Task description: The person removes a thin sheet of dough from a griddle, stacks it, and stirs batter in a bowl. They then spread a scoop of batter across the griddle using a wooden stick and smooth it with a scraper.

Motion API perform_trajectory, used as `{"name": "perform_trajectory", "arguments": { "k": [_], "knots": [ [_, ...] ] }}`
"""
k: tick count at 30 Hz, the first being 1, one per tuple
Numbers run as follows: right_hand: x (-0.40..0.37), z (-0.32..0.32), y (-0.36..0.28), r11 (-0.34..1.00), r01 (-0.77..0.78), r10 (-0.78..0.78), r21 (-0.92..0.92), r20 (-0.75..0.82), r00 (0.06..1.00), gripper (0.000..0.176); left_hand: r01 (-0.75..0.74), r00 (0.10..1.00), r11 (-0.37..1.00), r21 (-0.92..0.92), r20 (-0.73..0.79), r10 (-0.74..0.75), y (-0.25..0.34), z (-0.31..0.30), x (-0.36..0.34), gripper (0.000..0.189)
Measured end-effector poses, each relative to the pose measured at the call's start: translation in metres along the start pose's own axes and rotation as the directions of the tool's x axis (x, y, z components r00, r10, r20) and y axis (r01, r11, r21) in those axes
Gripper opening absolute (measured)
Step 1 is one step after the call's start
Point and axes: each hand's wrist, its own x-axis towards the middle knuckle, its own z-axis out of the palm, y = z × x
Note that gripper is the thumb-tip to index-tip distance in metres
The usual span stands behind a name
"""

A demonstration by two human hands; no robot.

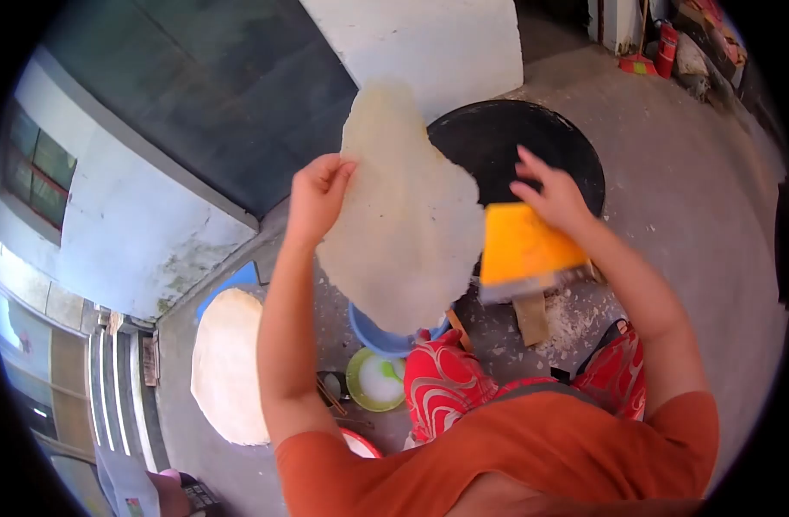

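Note:
My left hand point(324, 194) pinches the left edge of a large, thin, pale pancake point(407, 215), which hangs up in front of me. At the right, my right hand point(551, 191) has its thumb and forefinger apart. Directly beneath that hand is a yellow scraper point(528, 246), blurred by motion; it appears gripped by the other fingers, which are hidden. Behind both, a round black griddle point(532, 129) is partly covered by the pancake.
Another stack or sheet of pale pancake point(229, 370) lies at left. A blue basin point(373, 338) and a green bowl point(377, 392) of whitish liquid sit low near my knees. Crumbs point(575, 323) litter the floor beside a wooden piece point(530, 317). A white wall point(429, 52) stands beyond.

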Motion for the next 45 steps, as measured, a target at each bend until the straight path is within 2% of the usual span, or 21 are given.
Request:
{"name": "perform_trajectory", "arguments": {
  "k": [3, 4, 6, 7, 9, 10, 13, 16, 17, 18, 19, 20, 21, 22, 25, 26, 28, 30, 33, 38, 45],
  "knots": [
    [0.068, 0.015, -0.042, 0.991, 0.049, -0.070, -0.125, -0.167, 0.984, 0.072, -0.077, 0.997, 0.984, 0.162, 0.042, 0.071, 0.050, -0.057, -0.025, 0.005],
    [0.088, 0.025, -0.049, 0.990, 0.067, -0.085, -0.122, -0.154, 0.984, 0.072, -0.056, 0.998, 0.980, 0.192, 0.030, 0.051, 0.061, -0.074, -0.037, 0.004],
    [0.121, 0.048, -0.061, 0.942, 0.275, -0.325, -0.191, -0.319, 0.890, 0.056, -0.034, 0.998, 0.977, 0.210, -0.039, 0.043, 0.053, -0.101, -0.059, 0.004],
    [0.132, 0.057, -0.068, 0.938, 0.295, -0.339, -0.181, -0.303, 0.891, 0.056, -0.022, 0.995, 0.975, 0.222, -0.092, 0.043, 0.048, -0.116, -0.071, 0.004],
    [0.146, 0.077, -0.085, 0.966, 0.248, -0.242, -0.071, 0.087, 0.966, 0.034, 0.042, 0.988, 0.965, 0.260, -0.153, -0.002, 0.014, -0.145, -0.091, 0.007],
    [0.143, 0.087, -0.109, 0.970, 0.241, -0.236, -0.042, 0.098, 0.967, 0.014, 0.168, 0.966, 0.938, 0.302, -0.241, -0.095, -0.012, -0.160, -0.101, 0.010],
    [0.150, 0.115, -0.177, 0.907, 0.387, -0.349, -0.164, 0.218, 0.911, 0.012, 0.440, 0.881, 0.761, 0.476, -0.393, -0.264, -0.067, -0.209, -0.124, 0.016],
    [0.156, 0.142, -0.245, 0.739, 0.660, -0.657, -0.138, 0.076, 0.750, 0.010, 0.565, 0.762, 0.758, 0.328, -0.560, -0.326, -0.111, -0.268, -0.150, 0.016],
    [0.153, 0.147, -0.271, 0.690, 0.708, -0.716, -0.149, -0.001, 0.698, 0.011, 0.531, 0.726, 0.803, 0.270, -0.633, -0.267, -0.111, -0.290, -0.159, 0.018],
    [0.140, 0.159, -0.306, 0.674, 0.734, -0.735, -0.089, 0.021, 0.678, 0.011, 0.492, 0.570, 0.870, 0.008, -0.758, -0.315, -0.052, -0.308, -0.176, 0.022],
    [0.123, 0.152, -0.334, 0.619, 0.785, -0.782, 0.000, -0.096, 0.616, 0.015, 0.341, 0.552, 0.940, -0.015, -0.806, -0.213, -0.039, -0.319, -0.194, 0.024],
    [0.107, 0.154, -0.350, 0.552, 0.829, -0.802, 0.083, -0.221, 0.556, 0.021, 0.346, 0.583, 0.912, 0.222, -0.812, -0.023, -0.022, -0.327, -0.217, 0.025],
    [0.095, 0.168, -0.353, 0.538, 0.835, -0.807, 0.115, -0.216, 0.550, 0.021, 0.398, 0.502, 0.872, 0.286, -0.863, 0.054, 0.000, -0.321, -0.237, 0.026],
    [0.083, 0.185, -0.350, 0.510, 0.826, -0.813, 0.242, -0.180, 0.554, 0.016, 0.452, 0.449, 0.852, 0.264, -0.892, 0.038, 0.012, -0.317, -0.263, 0.027],
    [0.042, 0.249, -0.333, 0.432, 0.818, -0.851, 0.380, -0.130, 0.509, 0.019, 0.464, 0.533, 0.778, 0.423, -0.835, 0.135, 0.007, -0.298, -0.356, 0.031],
    [0.026, 0.260, -0.325, 0.508, 0.739, -0.830, 0.443, 0.023, 0.557, 0.028, 0.485, 0.486, 0.795, 0.364, -0.868, 0.101, -0.001, -0.283, -0.381, 0.034],
    [-0.001, 0.280, -0.302, 0.607, 0.646, -0.785, 0.464, 0.224, 0.577, 0.042, 0.642, 0.631, 0.529, 0.555, -0.775, 0.048, -0.020, -0.266, -0.435, 0.037],
    [-0.016, 0.288, -0.276, 0.685, 0.598, -0.727, 0.416, 0.339, 0.597, 0.048, 0.689, 0.544, 0.607, 0.397, -0.836, -0.070, -0.059, -0.244, -0.490, 0.036],
    [-0.019, 0.280, -0.233, 0.812, 0.454, -0.583, 0.366, 0.468, 0.664, 0.051, 0.798, 0.460, 0.535, 0.277, -0.853, -0.245, -0.097, -0.216, -0.541, 0.032],
    [0.003, 0.245, -0.142, 0.923, 0.366, -0.377, 0.118, 0.474, 0.796, 0.048, 0.908, 0.381, 0.349, 0.231, -0.802, -0.460, -0.123, -0.204, -0.572, 0.026],
    [0.007, 0.192, -0.042, 0.994, 0.108, -0.087, -0.031, 0.397, 0.914, 0.045, 0.905, 0.403, 0.329, 0.269, -0.790, -0.463, -0.116, -0.187, -0.546, 0.023]
  ]
}}
